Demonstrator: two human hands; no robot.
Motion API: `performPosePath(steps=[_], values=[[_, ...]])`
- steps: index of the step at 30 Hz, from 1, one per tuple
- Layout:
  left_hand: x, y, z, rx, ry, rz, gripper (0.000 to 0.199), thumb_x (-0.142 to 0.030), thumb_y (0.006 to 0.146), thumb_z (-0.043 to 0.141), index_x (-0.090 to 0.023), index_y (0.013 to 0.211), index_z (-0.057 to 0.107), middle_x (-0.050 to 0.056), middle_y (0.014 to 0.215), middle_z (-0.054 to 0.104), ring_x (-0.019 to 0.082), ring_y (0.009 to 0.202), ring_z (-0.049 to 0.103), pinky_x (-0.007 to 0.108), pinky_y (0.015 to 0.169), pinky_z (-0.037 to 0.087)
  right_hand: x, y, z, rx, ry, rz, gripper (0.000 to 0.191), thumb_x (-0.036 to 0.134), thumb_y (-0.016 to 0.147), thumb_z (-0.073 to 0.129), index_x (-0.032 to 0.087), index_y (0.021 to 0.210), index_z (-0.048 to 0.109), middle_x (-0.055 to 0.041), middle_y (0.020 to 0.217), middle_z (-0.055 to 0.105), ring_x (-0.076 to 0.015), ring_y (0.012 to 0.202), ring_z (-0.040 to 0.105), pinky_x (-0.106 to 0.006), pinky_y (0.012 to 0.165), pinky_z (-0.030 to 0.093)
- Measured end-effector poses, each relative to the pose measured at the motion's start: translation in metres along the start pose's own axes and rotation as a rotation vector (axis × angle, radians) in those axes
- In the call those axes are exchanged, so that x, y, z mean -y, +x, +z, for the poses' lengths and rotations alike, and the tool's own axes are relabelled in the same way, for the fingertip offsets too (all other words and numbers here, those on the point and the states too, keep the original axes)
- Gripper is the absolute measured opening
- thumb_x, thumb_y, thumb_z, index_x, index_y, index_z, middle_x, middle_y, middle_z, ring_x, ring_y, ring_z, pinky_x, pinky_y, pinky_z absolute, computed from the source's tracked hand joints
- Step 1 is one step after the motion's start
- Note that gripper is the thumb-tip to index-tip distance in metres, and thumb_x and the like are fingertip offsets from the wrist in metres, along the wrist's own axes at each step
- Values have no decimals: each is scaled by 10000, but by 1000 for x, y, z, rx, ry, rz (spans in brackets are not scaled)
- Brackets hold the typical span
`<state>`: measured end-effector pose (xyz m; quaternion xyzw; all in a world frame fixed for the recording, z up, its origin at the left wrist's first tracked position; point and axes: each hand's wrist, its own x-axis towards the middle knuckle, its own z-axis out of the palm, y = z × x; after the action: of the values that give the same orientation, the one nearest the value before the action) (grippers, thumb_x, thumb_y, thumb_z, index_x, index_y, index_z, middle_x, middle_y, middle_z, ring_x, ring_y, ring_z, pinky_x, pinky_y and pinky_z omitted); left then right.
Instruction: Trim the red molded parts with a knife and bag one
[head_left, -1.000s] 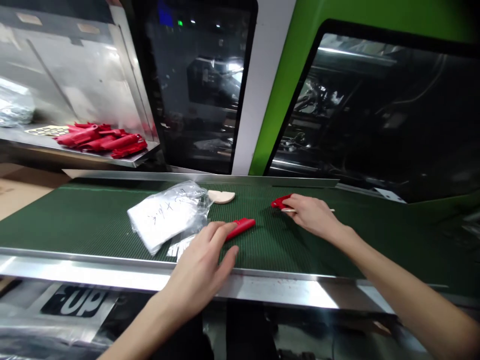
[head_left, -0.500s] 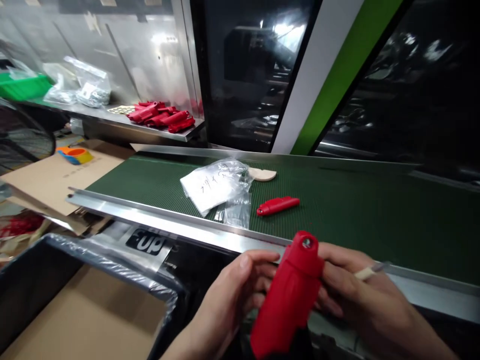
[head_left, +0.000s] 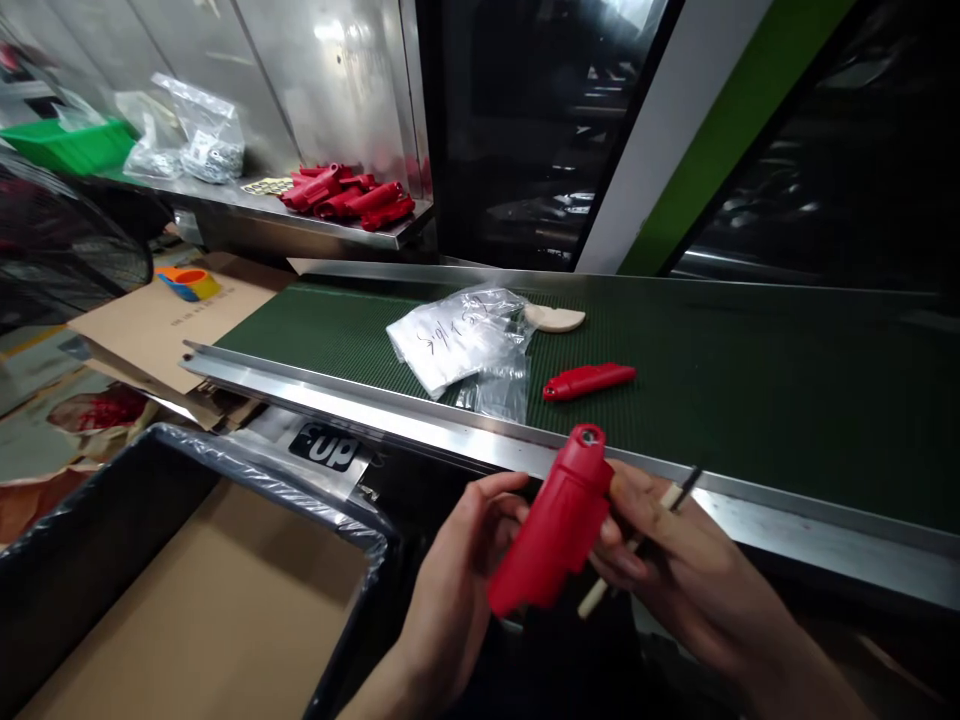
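My left hand (head_left: 465, 565) grips the lower side of a red moulded plastic part (head_left: 551, 525), held tilted above the belt's front edge, with a small hole in its top end. My right hand (head_left: 679, 550) pinches a slim wooden-handled pick (head_left: 637, 535) with a dark tip, its fingers against the red part's side. Past my hands, a smaller red plastic part (head_left: 589, 381) lies on the green conveyor belt (head_left: 750, 420). Beside it are a transparent plastic bag (head_left: 457, 340) with handwritten white paper and a beige curved piece (head_left: 555, 318).
A black-lined, cardboard-bottomed bin (head_left: 195, 590) stands at lower left. Red parts lie piled on a steel shelf (head_left: 349, 197) beyond the belt, near bagged hardware (head_left: 210, 150) and a green tray (head_left: 71, 145). A steel rail (head_left: 450, 430) edges the belt.
The view has swung left since the oldest frame, and my hands have come back from the belt with the red part. The part now tilts differently, and the pick has turned in my right hand.
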<state>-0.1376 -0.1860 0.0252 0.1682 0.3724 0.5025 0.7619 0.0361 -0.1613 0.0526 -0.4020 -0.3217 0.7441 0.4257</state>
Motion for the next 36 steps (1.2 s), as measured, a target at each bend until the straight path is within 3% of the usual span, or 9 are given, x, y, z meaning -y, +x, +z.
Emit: performPosePath(steps=[3, 5, 10, 12, 17, 22, 26, 30, 36], values=[[2, 1, -2, 30, -205, -74, 506, -517, 991, 338, -122, 1170, 598, 130, 1027, 599, 201, 831, 583, 281, 648, 464, -11, -5, -2, -106, -227, -222, 228, 392, 864, 663, 208, 999, 658, -17, 692, 638, -97, 525, 516, -221, 506, 452], [3, 1, 2, 95, -272, -75, 494, -491, 1003, 318, -111, 1124, 609, 131, 987, 611, 203, 851, 589, 291, 683, 480, -20, -9, -2, -72, -401, -294, 171, 332, 885, 642, 229, 1014, 685, -34, 796, 689, -109, 574, 581, -218, 539, 503], [-2, -1, 18, -8, -162, 47, 268, -358, 979, 489, -151, 1088, 621, 105, 994, 657, 160, 833, 609, 249, 700, 506, -38, -17, 8, 12, -578, -415, 177, 294, 894, 625, 327, 1045, 713, 10, 839, 698, -101, 634, 625, -164, 564, 530], [-8, -1, 21, -22, -160, 24, 278, -329, 963, 521, -176, 1187, 584, 114, 1031, 668, 174, 862, 636, 247, 699, 519, -41, -20, 11, 23, -640, -467, 196, 271, 886, 633, 343, 1050, 711, 17, 886, 710, -115, 712, 659, -169, 638, 551], [-18, -1, 15, -17, -214, 52, 387, -230, 892, 609, -226, 1271, 528, 21, 796, 600, 122, 710, 600, 214, 684, 498, -45, -26, 4, 36, -844, -480, 266, 249, 904, 606, 339, 1151, 641, 3, 988, 706, -123, 784, 675, -183, 671, 564], [-20, -6, 12, -9, -151, 40, 281, -227, 903, 534, -239, 1184, 526, 27, 834, 584, 145, 688, 581, 239, 606, 482, -32, -24, -9, -196, -950, -430, 347, 316, 925, 589, 333, 1259, 498, -12, 1106, 669, -119, 932, 674, -171, 748, 579], [-18, -13, 16, 14, -80, 19, 247, -307, 941, 487, -216, 1166, 535, 59, 987, 594, 114, 627, 537, 195, 485, 394, -8, -15, -6, -103, -1104, -682, 291, 185, 937, 553, 311, 1197, 586, -8, 1145, 647, -106, 1026, 646, -170, 854, 542], [-14, -19, 18, -1, -7, 25, 257, -320, 933, 516, -216, 1165, 557, 63, 1003, 591, 104, 607, 515, 186, 456, 383, 9, -9, 3, -33, -1321, -935, 441, 37, 900, 529, 278, 1267, 575, -28, 1172, 635, -132, 1058, 611, -245, 869, 514], [-10, -22, 18, -6, -12, 72, 246, -301, 921, 513, -215, 1143, 571, 60, 959, 598, 97, 562, 507, 187, 439, 384, 13, -7, 4, 44, -1499, -1030, 453, 2, 872, 532, 188, 1281, 588, -81, 1170, 638, -180, 1048, 593, -329, 854, 486]])
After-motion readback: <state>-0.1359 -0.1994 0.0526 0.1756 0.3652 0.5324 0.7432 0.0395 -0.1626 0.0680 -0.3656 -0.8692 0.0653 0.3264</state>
